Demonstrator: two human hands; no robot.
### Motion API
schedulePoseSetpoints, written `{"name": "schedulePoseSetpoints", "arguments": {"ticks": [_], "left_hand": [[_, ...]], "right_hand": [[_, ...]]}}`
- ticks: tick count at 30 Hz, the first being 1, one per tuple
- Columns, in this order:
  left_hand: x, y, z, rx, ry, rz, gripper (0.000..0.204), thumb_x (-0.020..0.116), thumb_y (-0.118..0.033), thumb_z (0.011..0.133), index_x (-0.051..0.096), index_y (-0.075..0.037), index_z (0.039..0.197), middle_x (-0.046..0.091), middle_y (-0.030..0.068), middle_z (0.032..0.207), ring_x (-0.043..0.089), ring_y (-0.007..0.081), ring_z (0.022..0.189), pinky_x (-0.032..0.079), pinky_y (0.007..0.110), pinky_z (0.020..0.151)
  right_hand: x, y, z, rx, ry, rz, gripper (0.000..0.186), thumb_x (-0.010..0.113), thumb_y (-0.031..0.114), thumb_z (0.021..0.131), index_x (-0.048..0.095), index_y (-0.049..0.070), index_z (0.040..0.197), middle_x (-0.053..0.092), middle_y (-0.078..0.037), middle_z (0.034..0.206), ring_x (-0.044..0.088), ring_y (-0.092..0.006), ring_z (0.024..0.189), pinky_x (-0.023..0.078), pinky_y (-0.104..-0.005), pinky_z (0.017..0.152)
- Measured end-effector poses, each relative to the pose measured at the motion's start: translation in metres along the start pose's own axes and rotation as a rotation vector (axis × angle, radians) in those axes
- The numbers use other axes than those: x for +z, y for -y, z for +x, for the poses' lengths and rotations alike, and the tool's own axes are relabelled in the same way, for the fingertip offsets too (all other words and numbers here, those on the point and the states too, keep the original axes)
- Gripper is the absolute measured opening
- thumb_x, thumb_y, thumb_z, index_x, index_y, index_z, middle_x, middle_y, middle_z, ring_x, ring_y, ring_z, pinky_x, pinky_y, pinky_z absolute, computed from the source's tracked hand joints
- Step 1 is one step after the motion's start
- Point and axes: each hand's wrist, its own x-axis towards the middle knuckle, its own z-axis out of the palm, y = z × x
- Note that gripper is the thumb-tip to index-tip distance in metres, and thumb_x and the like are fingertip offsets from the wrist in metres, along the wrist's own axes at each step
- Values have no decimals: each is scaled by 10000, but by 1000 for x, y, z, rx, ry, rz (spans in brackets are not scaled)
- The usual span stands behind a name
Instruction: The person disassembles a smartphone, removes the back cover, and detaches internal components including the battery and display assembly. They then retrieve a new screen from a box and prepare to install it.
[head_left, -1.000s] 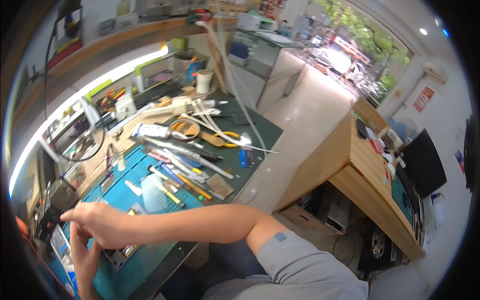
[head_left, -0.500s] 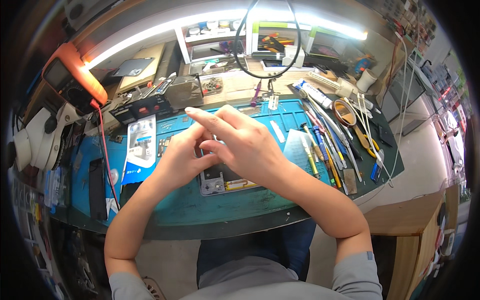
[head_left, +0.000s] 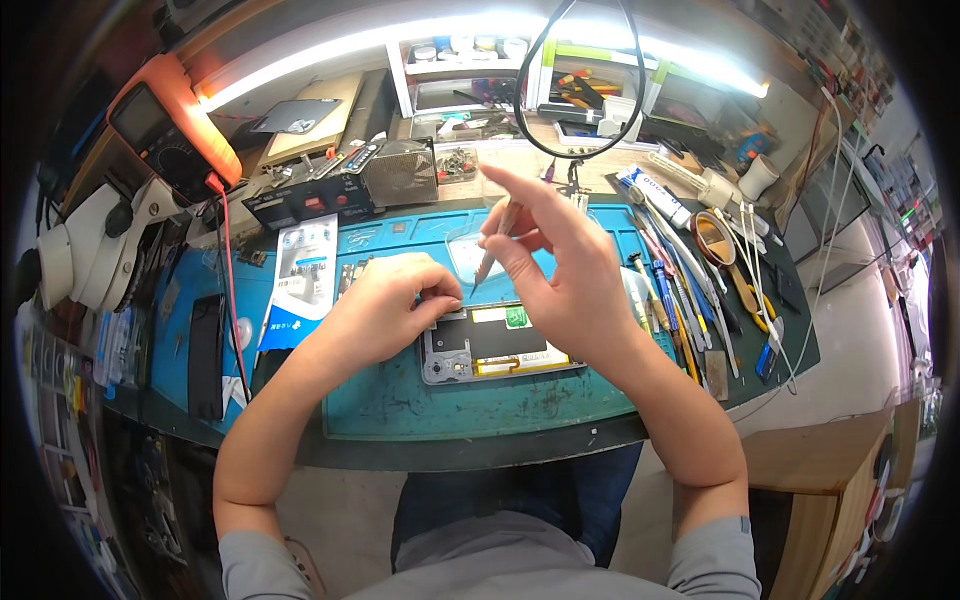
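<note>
An opened smartphone (head_left: 456, 367) lies on the blue-green work mat (head_left: 400, 415), with its dark inner plate, battery and a small green patch showing. My left hand (head_left: 391, 305) is closed in a pinch at the phone's upper left corner. Whatever lies between those fingertips is too small to make out. In my right hand (head_left: 572, 275), raised over the phone's upper right part, is a slim pointed tool (head_left: 484, 267). Its tip points down toward the phone, close to my left fingertips. A clear plastic tray (head_left: 462, 252) sits behind the tool, partly hidden by my right hand.
Several hand tools (head_left: 682, 300) lie in a row at the right, by a roll of amber tape (head_left: 713, 238). A blue-and-white packet (head_left: 303, 275), a dark phone (head_left: 206, 355) and a microscope (head_left: 95, 255) stand or lie at the left. An orange multimeter (head_left: 170, 130) leans behind them.
My hands, together over the phone before, have moved apart. My right hand has shifted right, and the pointed tool now shows in it. My left hand has come down to the phone's corner.
</note>
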Motion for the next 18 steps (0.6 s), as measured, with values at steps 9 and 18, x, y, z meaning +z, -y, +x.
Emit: {"name": "schedulePoseSetpoints", "arguments": {"ticks": [9,18], "left_hand": [[-3,1,-4,0,7,-6,140,766,-48,847,717,-20,975,707,109,896,686,219,799,536,333,709],[-1,-6,-2,-10,77,-16,152,790,-63,829,686,-12,927,674,98,868,672,224,773,531,351,680]], "right_hand": [[13,-4,-9,0,124,-88,561,589,-38,918,490,69,1460,632,-146,975,658,-309,859,542,-394,765],[12,-6,-8,-12,65,-50,552,604,-50,912,504,64,1443,639,-140,980,661,-305,851,550,-393,745]]}}
